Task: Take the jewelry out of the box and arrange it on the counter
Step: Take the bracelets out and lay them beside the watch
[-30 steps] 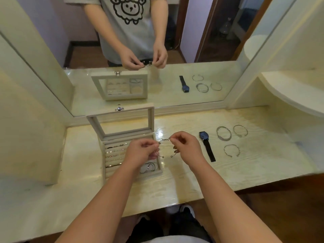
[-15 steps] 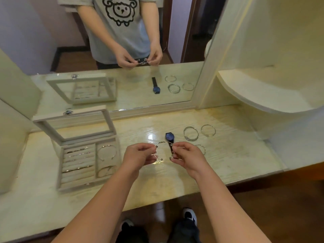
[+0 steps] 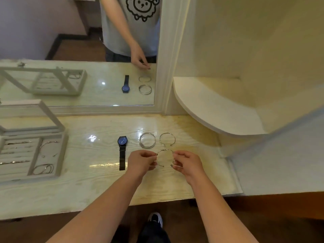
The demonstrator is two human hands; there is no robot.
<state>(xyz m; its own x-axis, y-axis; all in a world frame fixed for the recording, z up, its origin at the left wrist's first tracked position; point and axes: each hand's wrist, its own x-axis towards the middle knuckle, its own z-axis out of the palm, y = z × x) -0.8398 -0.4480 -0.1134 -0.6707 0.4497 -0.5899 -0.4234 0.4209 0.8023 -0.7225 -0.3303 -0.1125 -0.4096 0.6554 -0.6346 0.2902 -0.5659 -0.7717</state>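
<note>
Left hand (image 3: 140,162) and right hand (image 3: 188,163) each pinch one side of one thin silver open cuff bangle with ball ends (image 3: 164,150), low over the pale wood-grain counter (image 3: 87,181). Just beyond lie one similar cuff (image 3: 167,133), one stack of silver bangles (image 3: 147,146) and, left, one blue-faced black watch (image 3: 122,141). One open grey jewellery box (image 3: 61,155) sits far left.

1. I can read no text, brand, number or sign anywhere in my head view.
2. The watch (image 3: 122,141) lying on the surface (image 3: 87,181) shows a blue dial, but it is too small for me to make out any numerals or maker's name.
3. The shirt (image 3: 115,32) reflected in the mirror (image 3: 52,23) carries a line drawing of a sheep's face (image 3: 142,6); I read no letters on it.
4. The jewelry box (image 3: 60,151) is too blurred for me to tell any label.
</note>
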